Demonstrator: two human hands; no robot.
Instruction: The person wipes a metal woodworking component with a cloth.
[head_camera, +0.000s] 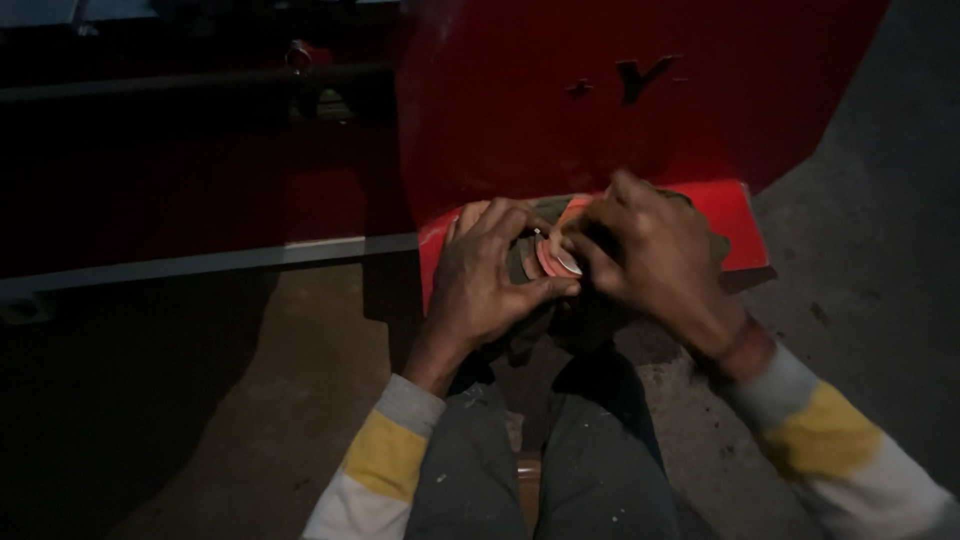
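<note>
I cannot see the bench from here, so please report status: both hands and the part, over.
Left hand and right hand: both in closed grip on small round flat disc. Disc held at red metal machine base. Nothing in the way.

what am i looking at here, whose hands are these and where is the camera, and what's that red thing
There is one picture, taken by a camera worn on a person's head and looking down, so the two hands are that person's own. The sleeves are grey with yellow bands, and the dark trousers at the bottom are the person's legs, close to a concrete floor.

The left hand and right hand meet around a small round disc, pinkish with a pale edge. Both pinch it with their fingertips. It is too dark to say what the disc is.

Behind them stands a large red metal body, part of some machine, with a small red ledge at its foot, just behind the hands.
</note>
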